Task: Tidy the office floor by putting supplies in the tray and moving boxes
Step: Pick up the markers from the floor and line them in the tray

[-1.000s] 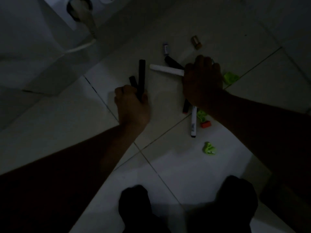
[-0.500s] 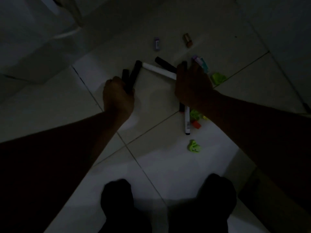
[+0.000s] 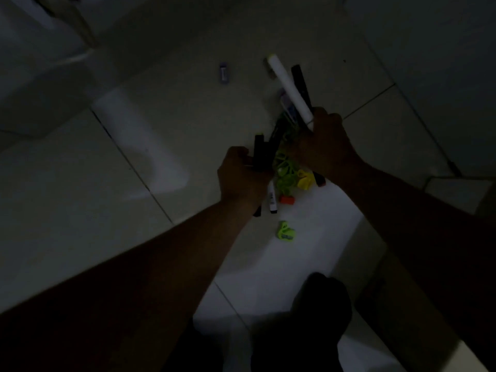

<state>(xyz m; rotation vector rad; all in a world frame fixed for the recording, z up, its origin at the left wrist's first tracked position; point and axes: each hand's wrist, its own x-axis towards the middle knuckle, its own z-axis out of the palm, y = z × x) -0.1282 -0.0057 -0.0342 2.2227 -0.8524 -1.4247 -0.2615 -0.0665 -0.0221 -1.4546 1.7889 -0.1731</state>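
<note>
Both hands have come up off the tiles and drawn close together since the earlier frame, and the white marker that lay flat is now lifted, its far end pointing away from the person. Farthest left of the supplies, a small purple piece lies alone on the tiled floor. The left hand is curled round two black markers, which stick up out of the fist. Just right of its wrist a white pen lies on the floor with an orange clip beside it, and a green clip sits apart, nearer the person. Between the hands is a tangle of green pieces with a yellow piece at its right edge; whether they rest on the floor or hang from a hand I cannot tell. The right hand grips the white marker together with a dark pen just to its right
</note>
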